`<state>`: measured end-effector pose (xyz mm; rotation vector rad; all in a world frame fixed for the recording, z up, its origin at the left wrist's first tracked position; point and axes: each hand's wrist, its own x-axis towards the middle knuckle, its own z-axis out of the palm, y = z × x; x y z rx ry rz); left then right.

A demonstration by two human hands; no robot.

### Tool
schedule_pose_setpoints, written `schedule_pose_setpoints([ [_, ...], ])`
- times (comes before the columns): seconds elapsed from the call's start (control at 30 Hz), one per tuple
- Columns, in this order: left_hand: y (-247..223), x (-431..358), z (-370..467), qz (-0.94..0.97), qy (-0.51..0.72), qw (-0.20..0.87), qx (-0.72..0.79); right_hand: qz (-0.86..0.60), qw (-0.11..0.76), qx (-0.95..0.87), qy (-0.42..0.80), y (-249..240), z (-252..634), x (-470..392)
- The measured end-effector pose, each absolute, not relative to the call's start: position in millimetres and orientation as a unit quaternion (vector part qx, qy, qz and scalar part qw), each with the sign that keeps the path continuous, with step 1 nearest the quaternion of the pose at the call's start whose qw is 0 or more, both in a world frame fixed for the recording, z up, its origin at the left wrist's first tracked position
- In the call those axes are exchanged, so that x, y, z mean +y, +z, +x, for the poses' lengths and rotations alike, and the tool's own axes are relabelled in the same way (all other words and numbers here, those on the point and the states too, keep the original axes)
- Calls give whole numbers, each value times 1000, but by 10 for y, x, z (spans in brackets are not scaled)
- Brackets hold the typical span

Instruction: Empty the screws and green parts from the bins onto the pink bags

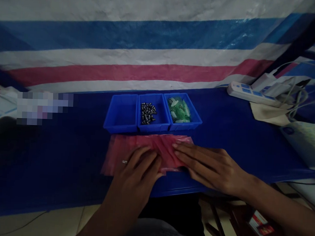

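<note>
Several thin pink plastic bags (120, 149) lie overlapped in a row on the blue tabletop, creased between my two hands. My left hand (137, 172) rests on their near side with its fingers curled and closed on the plastic; its thumb is by the near edge. Flat across the right end of the bags lies my right hand (210, 164), fingers stretched out and the tips touching the creased film. Behind the bags stand three joined blue bins: an empty left bin (121, 125), a middle bin (157, 126) with small black screws (147, 114), and a right bin (195, 122) with green-and-clear packets (179, 110).
A white power strip (251, 93) with plugs and tangled cables sits at the back right, near a piece of cardboard (268, 113). White items (4, 104), partly blurred, lie at the far left. A striped sheet (139, 34) hangs behind the blue table (68, 156).
</note>
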<state>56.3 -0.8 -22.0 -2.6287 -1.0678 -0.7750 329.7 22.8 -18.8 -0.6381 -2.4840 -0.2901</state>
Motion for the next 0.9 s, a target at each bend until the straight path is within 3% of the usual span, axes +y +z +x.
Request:
schedule_pose_setpoints([
  [0.4, -253, -93, 514, -873, -276, 140, -377, -232, 213, -928, -200, -176, 3232, 162],
  [0.73, -230, -65, 411, -892, -257, 118, -352, -204, 191, -945, -168, -150, 3220, 273],
  [0.9, -283, -45, 558, -874, -287, 149, -362, -199, 223, -943, -149, -179, 3292, 230],
])
